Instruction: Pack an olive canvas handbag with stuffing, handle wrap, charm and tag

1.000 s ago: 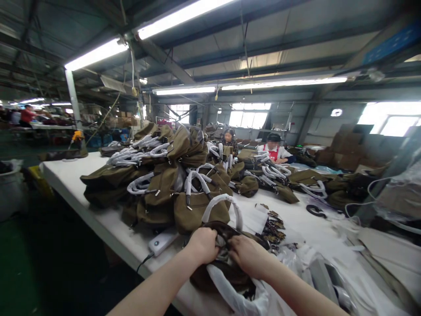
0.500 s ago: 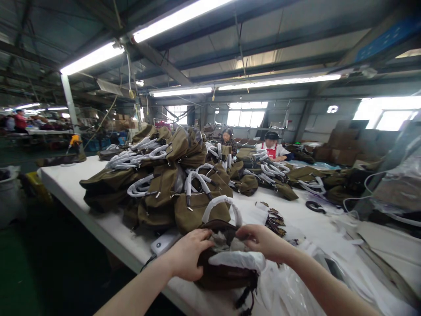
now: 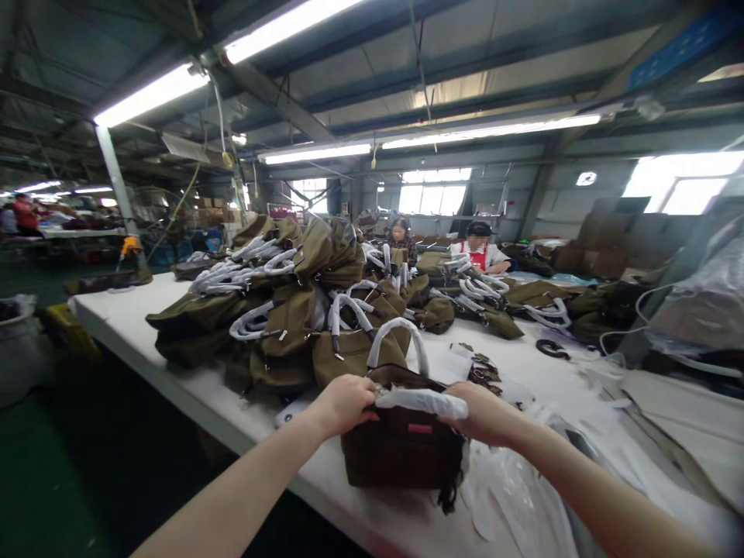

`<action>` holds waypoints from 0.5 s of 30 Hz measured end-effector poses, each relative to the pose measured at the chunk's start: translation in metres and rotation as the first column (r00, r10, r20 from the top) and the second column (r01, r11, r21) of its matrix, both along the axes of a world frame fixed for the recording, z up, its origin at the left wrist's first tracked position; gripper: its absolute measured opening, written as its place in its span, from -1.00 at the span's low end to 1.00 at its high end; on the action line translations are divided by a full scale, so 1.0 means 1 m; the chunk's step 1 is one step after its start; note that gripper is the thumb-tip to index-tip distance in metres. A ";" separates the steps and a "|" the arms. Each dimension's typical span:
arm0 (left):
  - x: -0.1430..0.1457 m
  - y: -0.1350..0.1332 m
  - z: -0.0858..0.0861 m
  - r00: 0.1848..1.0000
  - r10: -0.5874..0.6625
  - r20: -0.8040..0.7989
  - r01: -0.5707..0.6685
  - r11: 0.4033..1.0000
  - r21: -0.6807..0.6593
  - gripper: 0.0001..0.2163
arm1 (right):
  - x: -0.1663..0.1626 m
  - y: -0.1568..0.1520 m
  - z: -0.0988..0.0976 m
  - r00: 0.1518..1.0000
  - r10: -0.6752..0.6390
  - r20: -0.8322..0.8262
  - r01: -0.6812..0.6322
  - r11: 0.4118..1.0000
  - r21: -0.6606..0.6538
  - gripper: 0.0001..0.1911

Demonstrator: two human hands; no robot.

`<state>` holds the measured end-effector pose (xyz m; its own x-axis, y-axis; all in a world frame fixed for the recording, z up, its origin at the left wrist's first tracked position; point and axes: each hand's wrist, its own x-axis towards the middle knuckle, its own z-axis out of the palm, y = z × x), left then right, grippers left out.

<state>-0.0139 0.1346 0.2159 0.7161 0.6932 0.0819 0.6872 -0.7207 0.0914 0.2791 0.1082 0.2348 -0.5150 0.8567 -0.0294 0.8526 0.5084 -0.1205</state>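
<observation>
The dark brown bag stands upright at the near edge of the white table, straight ahead of the person and held between both hands. The left hand is curled over the bag's top left corner, thumb on the near side; its fingers wrap over the rim and are hidden behind it. The right hand closes on the top right corner in the same way, and its fingertips are also out of sight, so it cannot be told whether they reach inside the opening. A white-wrapped handle lies flat along the bag's top between the two hands; a second one arches upright behind it. A small red patch on the front is too blurred to read, and a dark strap end hangs off the bag's lower right corner. Clear plastic sheets lie just beside the bag on the right, smeared and cut off by the frame; a white device peeps out past the left wrist, mostly covered. Behind the bag a heap of olive bags hides the table's middle; small dark pieces lie near it, too small to identify. Two people sit at the far end, hidden from the chest down.
</observation>
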 end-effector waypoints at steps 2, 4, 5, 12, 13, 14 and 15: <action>-0.001 0.002 0.004 1.000 0.000 -0.025 -0.001 1.000 -0.014 -0.81 | 0.001 0.002 0.001 1.000 -0.016 -0.007 0.016 1.000 0.012 -0.74; -0.001 0.003 0.004 0.998 0.004 -0.056 -0.006 0.999 -0.041 -0.79 | 0.000 0.003 -0.001 1.000 -0.019 -0.017 0.019 1.000 0.012 -0.72; 0.000 0.003 0.003 0.998 0.007 -0.068 -0.011 0.998 -0.058 -0.76 | -0.001 0.003 -0.002 1.000 -0.022 -0.021 0.022 1.000 0.005 -0.73; 0.006 0.004 -0.005 1.000 -0.027 -0.017 0.023 0.979 -0.202 -0.65 | -0.006 -0.003 -0.022 0.993 -0.116 -0.032 0.116 0.993 -0.025 -0.72; 0.006 0.001 -0.005 1.000 -0.014 0.015 0.016 0.978 -0.208 -0.63 | -0.004 -0.006 -0.024 0.991 -0.127 -0.034 0.126 0.992 -0.024 -0.70; 0.004 -0.002 -0.005 0.999 0.008 0.051 0.003 0.979 -0.206 -0.63 | 0.001 -0.010 -0.023 0.990 -0.133 -0.049 0.131 0.991 -0.035 -0.70; 0.001 -0.006 -0.005 0.995 0.037 0.088 -0.019 0.981 -0.195 -0.63 | 0.007 -0.014 -0.021 0.988 -0.131 -0.078 0.125 0.989 -0.074 -0.73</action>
<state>-0.0130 0.1283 0.2111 0.6921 0.7217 0.0076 0.6892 -0.6640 0.2899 0.2863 0.0946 0.2137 -0.4042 0.9132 -0.0526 0.8958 0.3836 -0.2243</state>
